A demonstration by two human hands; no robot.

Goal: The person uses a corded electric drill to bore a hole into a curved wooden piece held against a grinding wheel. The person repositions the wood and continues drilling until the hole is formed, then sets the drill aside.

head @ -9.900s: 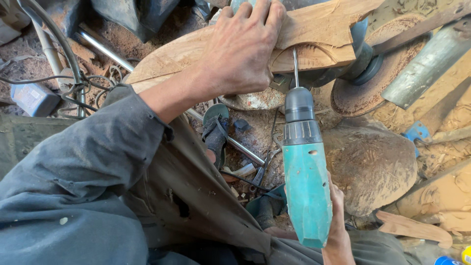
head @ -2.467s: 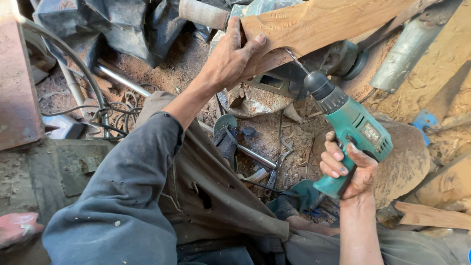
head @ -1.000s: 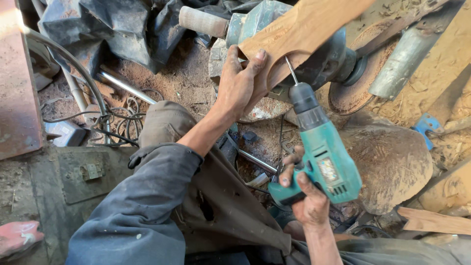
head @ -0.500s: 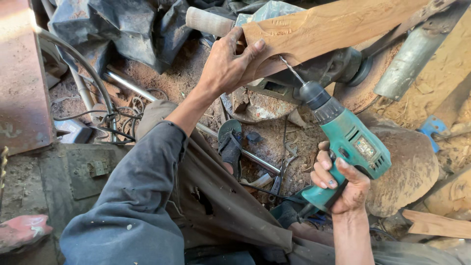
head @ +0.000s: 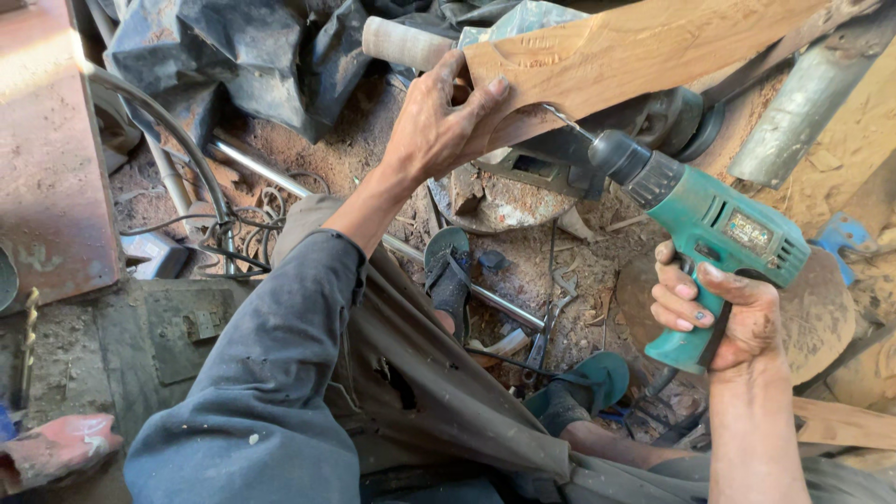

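Two hands are committed: the carved wooden piece (head: 644,56), raised above the littered floor, is gripped by the left hand (head: 434,126) just beside the bit of the green drill (head: 719,247) clenched in the right hand (head: 723,317), so those fingers could be pierced if the bit were allowed to skid.

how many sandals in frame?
2. One sandal sits on the foot below the left hand; the other sandal is on the foot lower down, left of the right hand gripping the green drill. Clutter may hide others.
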